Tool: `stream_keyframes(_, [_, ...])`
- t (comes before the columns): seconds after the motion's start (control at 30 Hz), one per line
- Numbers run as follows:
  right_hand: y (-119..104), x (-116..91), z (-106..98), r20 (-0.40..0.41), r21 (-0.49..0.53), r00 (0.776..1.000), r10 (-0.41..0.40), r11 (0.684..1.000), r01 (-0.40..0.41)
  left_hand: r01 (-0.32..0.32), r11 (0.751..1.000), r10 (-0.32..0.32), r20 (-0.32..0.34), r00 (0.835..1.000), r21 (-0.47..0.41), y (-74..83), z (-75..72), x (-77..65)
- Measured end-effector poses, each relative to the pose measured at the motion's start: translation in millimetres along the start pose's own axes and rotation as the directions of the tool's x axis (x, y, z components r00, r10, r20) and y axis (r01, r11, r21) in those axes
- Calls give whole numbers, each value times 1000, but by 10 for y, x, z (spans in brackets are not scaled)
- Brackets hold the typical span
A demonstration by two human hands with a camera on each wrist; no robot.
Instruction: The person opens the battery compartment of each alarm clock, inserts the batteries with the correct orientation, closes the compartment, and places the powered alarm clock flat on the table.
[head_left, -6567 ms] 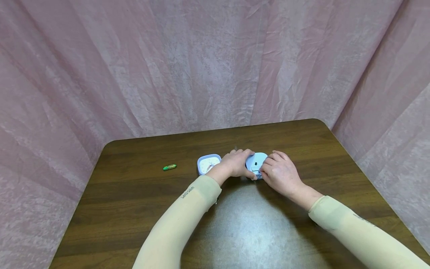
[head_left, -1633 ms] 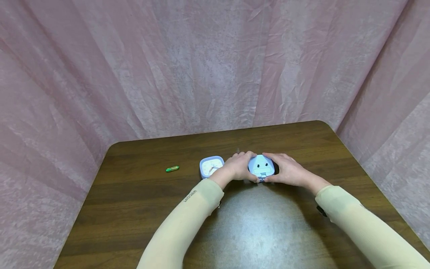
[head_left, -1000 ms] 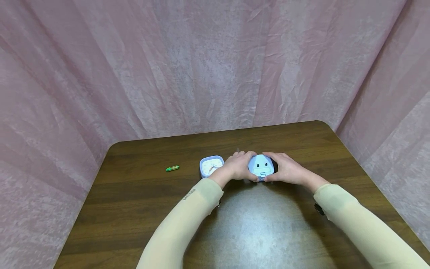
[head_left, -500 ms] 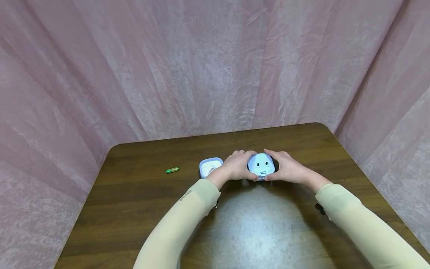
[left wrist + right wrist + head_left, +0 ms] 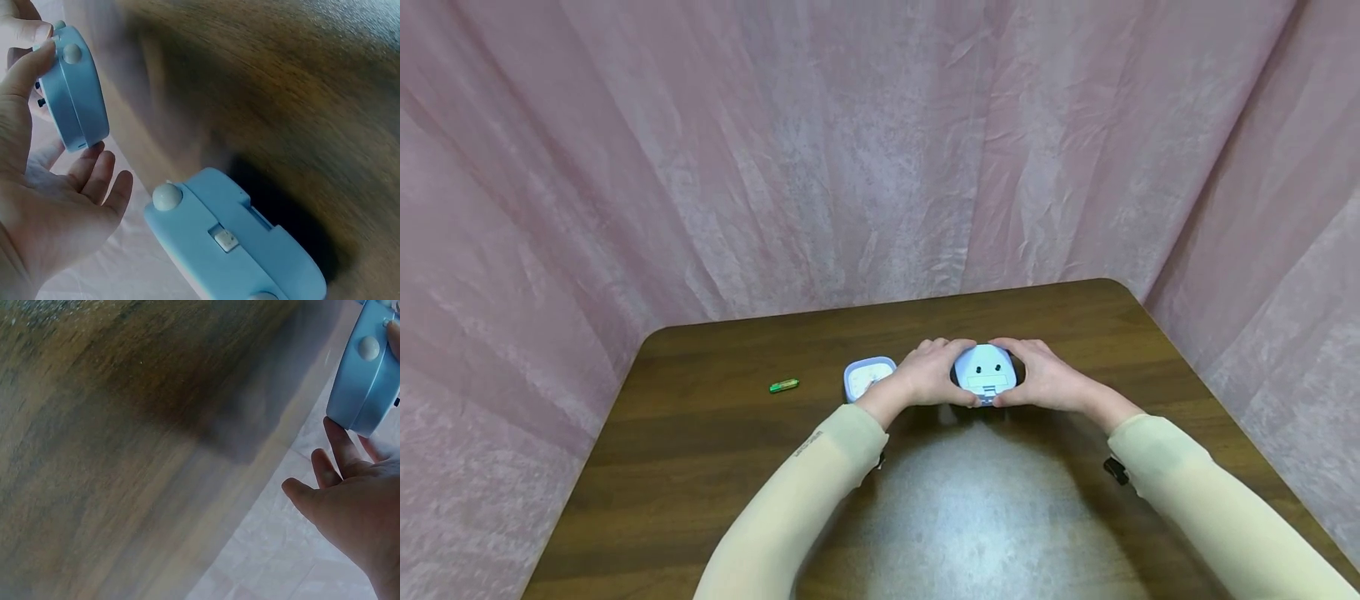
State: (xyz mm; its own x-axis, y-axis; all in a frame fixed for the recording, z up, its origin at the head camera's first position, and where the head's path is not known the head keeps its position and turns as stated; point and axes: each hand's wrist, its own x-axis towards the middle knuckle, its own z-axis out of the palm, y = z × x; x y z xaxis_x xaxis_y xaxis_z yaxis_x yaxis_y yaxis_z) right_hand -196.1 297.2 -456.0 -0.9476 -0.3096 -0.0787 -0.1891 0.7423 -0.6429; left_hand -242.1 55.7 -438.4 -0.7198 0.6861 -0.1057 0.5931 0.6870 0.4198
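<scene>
A light-blue alarm clock (image 5: pixel 987 373) is held between both hands in the head view, its back with two dark knobs and a battery cover facing up. My left hand (image 5: pixel 927 377) grips its left side, thumb at the near edge. From the other side my right hand (image 5: pixel 1047 380) grips it the same way. In the left wrist view the clock (image 5: pixel 78 94) shows its edge and a round white foot, and fingers of the left hand (image 5: pixel 59 200) touch it. The clock (image 5: pixel 362 375) is partly cut off in the right wrist view, above the right hand (image 5: pixel 356 500).
A second blue alarm clock (image 5: pixel 868 375) lies face up beside the left wrist, partly covered by it. Farther left lies a green battery (image 5: pixel 784 386). Everything is on a dark wooden table (image 5: pixel 700 467), with pink curtains (image 5: pixel 865 150) behind.
Earlier, the right fingers were at the battery compartment on the clock's back; they have since moved to its right side, and the cover is in place. Over the last second, the hands hardly move.
</scene>
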Motion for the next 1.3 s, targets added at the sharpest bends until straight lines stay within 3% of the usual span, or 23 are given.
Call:
stream_keyframes(0.17, [-2, -10, 5, -21, 17, 1000, -1, 1000, 2, 2, 999, -1, 18, 1000, -49, -45, -7, -33])
stream_keyframes(0.37, [7, -13, 2, -56, 50, 998, 8, 999, -6, 2, 994, -3, -8, 1000, -110, -141, -9, -104])
stream_keyframes(0.73, [60, -45, -18, -70, 188, 996, 57, 981, -43, 8, 951, -37, -87, 996, -310, -236, 13, -287])
stream_keyframes(0.93, [37, -48, -5, -67, 343, 997, 29, 939, -5, -10, 900, -54, -133, 990, -436, -262, 57, -352])
stream_keyframes(1.13, [-2, -58, 24, -85, 439, 996, 5, 898, 33, -42, 825, -54, -153, 987, -563, -251, 85, -355])
stream_keyframes(1.3, [-10, -43, 64, -73, 569, 997, -29, 820, 65, -58, 756, -50, -146, 988, -652, -217, 106, -319])
